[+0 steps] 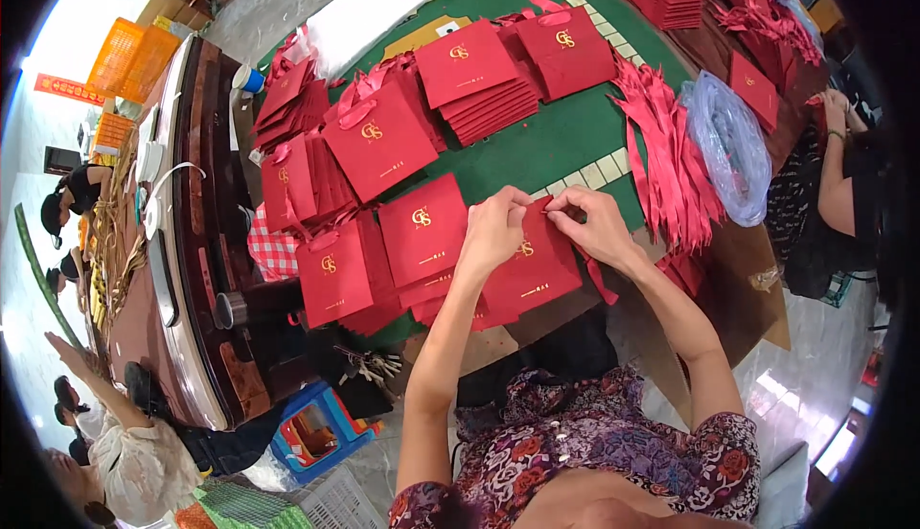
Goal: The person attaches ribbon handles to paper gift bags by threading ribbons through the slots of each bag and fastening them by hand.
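A red paper gift bag (541, 278) with gold print lies flat in front of me at the table's near edge. My left hand (494, 229) is closed in a pinch at its top edge. Close beside it, my right hand (592, 225) pinches at the same edge, where a red ribbon (602, 282) hangs down past the bag's right side. The fingertips hide the exact spot where ribbon and bag meet. Just left of my left hand lies a stack of similar red bags (420, 232), with another bag stack (333, 275) further left.
More bag stacks (470, 64) cover the green tabletop (522, 150). Loose red ribbons (666, 160) lie at the right beside a clear plastic bag (728, 146). A person's arm (836, 179) is at the far right. A blue plastic stool (321, 433) stands lower left.
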### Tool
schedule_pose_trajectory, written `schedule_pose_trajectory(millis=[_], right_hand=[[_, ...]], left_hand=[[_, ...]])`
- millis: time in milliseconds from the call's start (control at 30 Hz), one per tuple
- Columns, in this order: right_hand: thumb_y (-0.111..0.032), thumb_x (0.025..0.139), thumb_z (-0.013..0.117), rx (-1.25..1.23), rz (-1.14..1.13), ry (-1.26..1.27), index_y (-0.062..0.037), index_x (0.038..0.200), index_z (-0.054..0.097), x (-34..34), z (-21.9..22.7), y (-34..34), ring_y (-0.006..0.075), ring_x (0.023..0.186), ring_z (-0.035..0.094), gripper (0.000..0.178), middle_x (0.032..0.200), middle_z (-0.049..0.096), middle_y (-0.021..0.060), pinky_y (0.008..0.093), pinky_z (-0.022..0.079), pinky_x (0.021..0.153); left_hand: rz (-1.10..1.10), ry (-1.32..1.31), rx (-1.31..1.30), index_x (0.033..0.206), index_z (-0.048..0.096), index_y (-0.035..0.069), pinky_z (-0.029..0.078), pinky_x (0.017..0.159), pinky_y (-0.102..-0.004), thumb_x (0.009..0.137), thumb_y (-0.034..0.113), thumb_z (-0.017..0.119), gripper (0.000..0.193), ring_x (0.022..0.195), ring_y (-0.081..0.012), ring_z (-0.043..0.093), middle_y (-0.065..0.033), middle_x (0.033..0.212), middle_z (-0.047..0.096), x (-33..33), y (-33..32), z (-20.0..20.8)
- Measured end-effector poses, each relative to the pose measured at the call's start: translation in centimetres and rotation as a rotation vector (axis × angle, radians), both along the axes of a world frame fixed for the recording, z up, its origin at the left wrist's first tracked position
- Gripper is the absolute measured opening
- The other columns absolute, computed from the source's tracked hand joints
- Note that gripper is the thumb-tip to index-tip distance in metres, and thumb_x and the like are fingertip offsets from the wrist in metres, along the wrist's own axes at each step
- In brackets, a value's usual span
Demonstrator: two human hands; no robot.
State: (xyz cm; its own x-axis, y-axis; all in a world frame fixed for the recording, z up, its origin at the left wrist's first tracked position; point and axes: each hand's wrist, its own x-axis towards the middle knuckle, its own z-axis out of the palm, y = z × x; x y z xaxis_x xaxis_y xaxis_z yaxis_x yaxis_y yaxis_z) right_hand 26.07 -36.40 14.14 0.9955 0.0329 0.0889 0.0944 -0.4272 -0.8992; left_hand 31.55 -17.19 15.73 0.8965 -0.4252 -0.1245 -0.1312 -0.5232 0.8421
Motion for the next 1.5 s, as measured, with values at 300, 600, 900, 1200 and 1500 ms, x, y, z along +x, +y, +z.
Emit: schedule_pose_trajectory(millis=[300,600,900,1200,1500], right_hand=[[-0.007,0.084,0.068,0.017,0.069,-0.011,0.0019,0.093,0.069,-0.3,1.3,-0.5,0.0185,0.075,0.064,0.013,0.084,0.063,0.0094,0.0299,0.051,0.069],[-0.006,0.085,0.07,-0.028,0.089,-0.077,-0.0012,0.095,0.07,-0.4,1.7,-1.7,0.0234,0.078,0.065,0.011,0.087,0.065,0.0103,0.0319,0.051,0.071],[0.0,0.077,0.069,-0.198,0.213,-0.182,-0.0002,0.091,0.068,0.3,1.6,-2.2,0.0278,0.077,0.064,0.014,0.083,0.06,0.0116,0.0367,0.051,0.068],[0.0,0.075,0.069,-0.346,0.049,-0.143,0.0002,0.085,0.06,-0.1,1.0,-0.6,0.0302,0.072,0.063,0.014,0.08,0.061,0.0137,0.0389,0.052,0.064],[0.0,0.079,0.069,-0.193,-0.126,-0.068,0.0006,0.089,0.06,-1.6,0.1,0.5,0.0256,0.068,0.065,0.014,0.081,0.065,0.0137,0.0346,0.052,0.064]], left_hand=[[-0.051,0.178,-0.043,0.109,0.064,-0.004,0.049,0.074,-0.0283,0.093,-0.001,0.051,0.021,0.08,-0.0108,0.061,-0.0056,0.081,0.064,0.1,0.4,-0.6],[-0.055,0.296,-0.324,0.11,0.063,-0.006,0.051,0.091,-0.0296,0.084,-0.004,0.065,0.026,0.101,-0.0159,0.065,-0.0103,0.104,0.07,-0.5,-0.8,-1.1],[0.002,0.177,-0.216,0.11,0.066,-0.004,0.053,0.091,-0.0335,0.082,0.0,0.067,0.028,0.104,-0.0215,0.068,-0.0131,0.105,0.072,-1.1,-1.7,-2.5],[0.036,-0.203,0.045,0.101,0.069,0.003,0.056,0.077,-0.0428,0.079,0.001,0.061,0.023,0.088,-0.037,0.07,-0.0177,0.092,0.073,-2.3,-3.7,-1.4],[0.032,-0.183,0.059,0.103,0.069,0.004,0.055,0.074,-0.0453,0.083,0.003,0.058,0.023,0.085,-0.0399,0.068,-0.0202,0.091,0.071,-2.8,-4.3,-1.0]])
